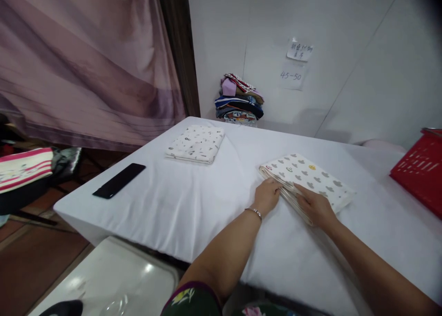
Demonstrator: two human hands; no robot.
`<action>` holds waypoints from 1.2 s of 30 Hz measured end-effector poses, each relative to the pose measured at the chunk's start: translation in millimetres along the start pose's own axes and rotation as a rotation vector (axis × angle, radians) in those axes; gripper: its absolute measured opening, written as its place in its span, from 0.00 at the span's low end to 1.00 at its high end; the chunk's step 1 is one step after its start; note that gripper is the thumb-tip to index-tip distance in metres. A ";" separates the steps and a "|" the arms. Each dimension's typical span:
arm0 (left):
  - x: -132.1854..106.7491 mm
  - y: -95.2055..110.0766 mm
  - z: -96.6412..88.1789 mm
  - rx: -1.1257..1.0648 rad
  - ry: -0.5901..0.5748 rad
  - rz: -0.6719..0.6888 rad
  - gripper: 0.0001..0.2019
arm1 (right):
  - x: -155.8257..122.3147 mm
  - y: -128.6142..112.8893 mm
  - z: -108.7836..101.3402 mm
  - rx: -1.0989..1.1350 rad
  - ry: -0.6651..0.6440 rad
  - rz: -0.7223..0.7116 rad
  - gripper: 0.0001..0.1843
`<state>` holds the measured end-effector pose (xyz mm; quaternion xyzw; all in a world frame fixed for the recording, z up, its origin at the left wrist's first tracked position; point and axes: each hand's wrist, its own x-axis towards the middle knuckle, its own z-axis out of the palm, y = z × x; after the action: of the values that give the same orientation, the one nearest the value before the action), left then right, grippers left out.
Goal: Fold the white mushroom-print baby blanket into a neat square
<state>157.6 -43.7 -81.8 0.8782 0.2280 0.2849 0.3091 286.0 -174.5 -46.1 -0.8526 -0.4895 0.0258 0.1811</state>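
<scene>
A folded white cloth (307, 175) printed with grey shapes and a few coloured ones lies on the white-covered table (193, 205), its layered edge facing me. My left hand (267, 196), with a bracelet at the wrist, is closed on the near-left part of that edge. Along the same edge, further right, my right hand (315, 206) grips the layers with the thumb on top; its other fingers are mostly hidden. A second folded white cloth (196, 143) with small dark prints rests flat further back on the left, untouched.
A black flat slab (119, 180) lies near the table's left edge. At the right stands a red plastic basket (421, 169). Folded clothes (240, 100) are stacked behind the table by the wall. A white stool-like surface (110, 279) is below left, and a pink curtain (93, 63) hangs behind.
</scene>
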 end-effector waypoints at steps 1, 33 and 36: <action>0.1 0.1 -0.1 0.014 -0.005 0.014 0.14 | 0.3 0.3 0.3 -0.007 0.000 -0.002 0.27; -6.7 7.0 -5.3 0.220 -0.118 0.015 0.14 | -12.3 3.9 16.4 -0.178 0.043 -0.323 0.25; -8.1 4.9 -4.3 0.180 -0.088 -0.003 0.14 | -14.1 5.0 19.2 -0.212 0.043 -0.360 0.26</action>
<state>150.0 -50.1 -78.6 0.9139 0.2400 0.2237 0.2389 278.6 -183.3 -67.6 -0.7660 -0.6299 -0.0766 0.1025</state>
